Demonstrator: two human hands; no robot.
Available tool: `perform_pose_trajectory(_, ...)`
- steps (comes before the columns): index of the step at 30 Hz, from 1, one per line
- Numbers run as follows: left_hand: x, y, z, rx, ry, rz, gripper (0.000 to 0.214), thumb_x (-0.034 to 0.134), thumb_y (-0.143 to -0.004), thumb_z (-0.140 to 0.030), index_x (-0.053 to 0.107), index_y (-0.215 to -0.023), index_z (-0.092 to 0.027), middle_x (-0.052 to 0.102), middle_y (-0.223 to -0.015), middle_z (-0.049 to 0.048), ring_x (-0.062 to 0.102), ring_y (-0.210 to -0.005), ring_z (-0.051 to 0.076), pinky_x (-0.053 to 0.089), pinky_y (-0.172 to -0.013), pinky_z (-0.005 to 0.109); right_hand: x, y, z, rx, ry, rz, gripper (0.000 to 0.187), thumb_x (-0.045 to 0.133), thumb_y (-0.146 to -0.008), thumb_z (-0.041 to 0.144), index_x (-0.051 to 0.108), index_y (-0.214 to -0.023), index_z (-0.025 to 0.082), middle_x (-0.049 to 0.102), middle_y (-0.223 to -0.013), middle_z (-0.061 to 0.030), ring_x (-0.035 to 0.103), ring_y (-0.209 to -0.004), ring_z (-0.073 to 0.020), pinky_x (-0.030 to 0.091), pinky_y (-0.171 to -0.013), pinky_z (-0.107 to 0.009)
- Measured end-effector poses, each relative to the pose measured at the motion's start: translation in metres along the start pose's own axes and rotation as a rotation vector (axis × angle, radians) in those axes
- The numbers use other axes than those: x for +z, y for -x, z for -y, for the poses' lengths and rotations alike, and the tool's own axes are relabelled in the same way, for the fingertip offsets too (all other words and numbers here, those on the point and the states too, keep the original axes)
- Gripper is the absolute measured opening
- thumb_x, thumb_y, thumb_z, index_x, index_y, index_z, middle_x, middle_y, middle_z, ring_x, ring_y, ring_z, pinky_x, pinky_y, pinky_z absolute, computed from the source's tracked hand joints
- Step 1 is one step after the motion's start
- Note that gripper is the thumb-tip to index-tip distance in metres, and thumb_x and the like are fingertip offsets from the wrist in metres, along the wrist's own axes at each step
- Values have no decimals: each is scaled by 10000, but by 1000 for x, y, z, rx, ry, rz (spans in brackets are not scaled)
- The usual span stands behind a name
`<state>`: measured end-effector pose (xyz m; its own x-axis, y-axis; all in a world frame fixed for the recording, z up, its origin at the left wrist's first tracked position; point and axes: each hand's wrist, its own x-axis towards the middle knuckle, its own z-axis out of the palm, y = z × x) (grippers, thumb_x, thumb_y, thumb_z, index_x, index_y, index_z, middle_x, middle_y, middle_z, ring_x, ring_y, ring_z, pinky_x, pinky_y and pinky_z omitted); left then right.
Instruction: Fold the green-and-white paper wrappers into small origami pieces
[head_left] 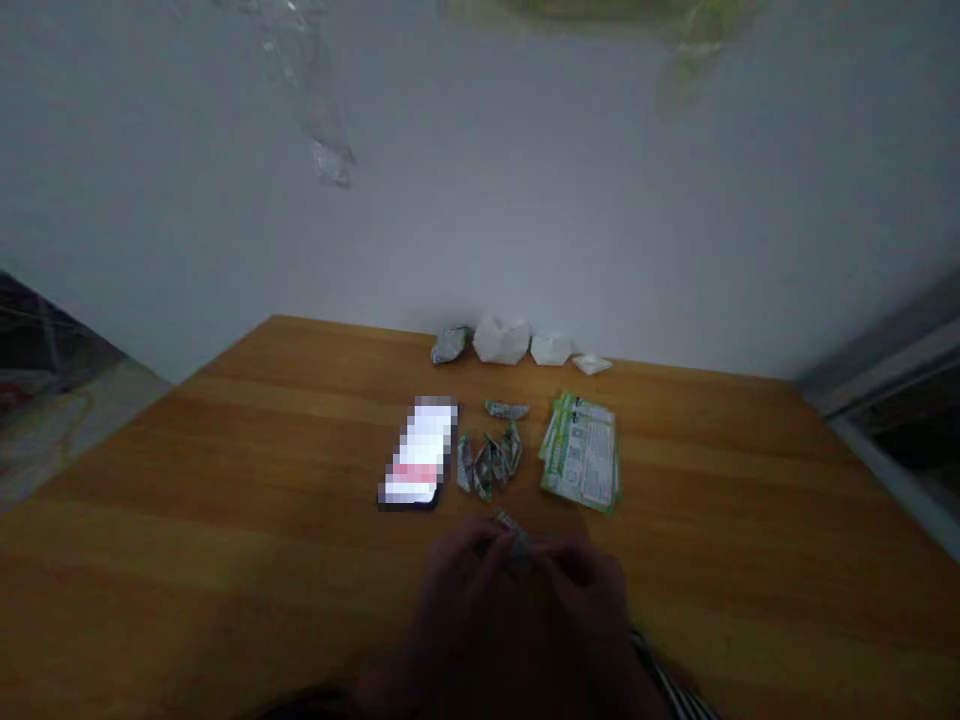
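Note:
Between my hands, low in the head view, is a small folded piece of printed paper [514, 535]. The fingers of my left hand [459, 575] pinch it from the left, and those of my right hand [581, 580] from the right. Dim light hides its exact fold. Just beyond lie several folded printed paper pieces [489, 462], side by side, and one more folded strip [507, 410] behind them. To the right sits a loose stack of green-and-white printed paper sheets [581, 455].
A phone [421, 450] with a lit, blurred screen lies left of the folded pieces. Along the wall [480, 220] stand white folded paper shapes [501, 341] and a grey printed one [450, 344]. The wooden table [225, 430] meets the wall at its back edge.

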<state>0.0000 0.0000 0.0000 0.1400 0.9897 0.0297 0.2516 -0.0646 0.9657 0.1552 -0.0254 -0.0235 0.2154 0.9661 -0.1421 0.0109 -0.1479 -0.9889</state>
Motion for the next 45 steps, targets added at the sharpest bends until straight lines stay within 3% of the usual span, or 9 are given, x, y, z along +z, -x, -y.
perform_pose_trajectory(7,3,5,3,-21,-31,-45,157,598,-835,-271,657,-717,-186,661,-676,-11,595,-637,141,455,-617,219,3,6,-5,96,-74,-18,175,782,-645,317,706,-661,160,731,-651,-48,666,-612,-189,524,-584,-258)
perform_pose_trajectory(12,1,4,1,-28,-5,-95,147,599,-830,-277,663,-733,-186,683,-700,-3,622,-653,154,472,-625,229,3,2,-3,147,-236,-17,314,817,-603,284,699,-874,178,736,-681,-27,675,-622,-178,531,-583,-250)
perform_pose_trajectory(18,0,6,2,0,-26,-111,143,609,-821,-274,667,-724,-187,690,-697,-6,632,-655,154,476,-628,229,1,1,-1,135,-180,80,214,772,-660,364,739,-681,153,740,-642,-58,670,-603,-182,522,-561,-237)
perform_pose_trajectory(25,0,7,0,34,-68,-94,153,607,-821,-263,671,-707,-184,685,-661,-7,622,-604,140,470,-594,218,1,1,-2,112,-136,102,269,751,-673,410,743,-666,141,731,-611,-60,659,-572,-175,510,-555,-232)
perform_pose_trajectory(36,4,9,-2,-91,27,-114,159,631,-797,-282,664,-683,-175,677,-618,-10,628,-568,137,485,-549,210,0,3,-1,99,-97,89,281,735,-683,410,728,-627,136,718,-587,-62,656,-559,-183,503,-550,-243)
perform_pose_trajectory(41,6,10,4,-164,132,-209,128,679,-746,-266,607,-691,-176,646,-629,-21,616,-588,143,504,-553,222,0,4,2,96,-79,88,282,718,-702,403,718,-629,130,713,-587,-61,649,-559,-177,493,-542,-237)
perform_pose_trajectory(45,8,9,6,-185,145,-216,137,682,-743,-276,593,-710,-176,637,-642,-21,612,-598,142,504,-551,221,0,5,2,89,-90,94,283,721,-696,404,706,-617,133,701,-574,-50,638,-552,-170,489,-540,-236)
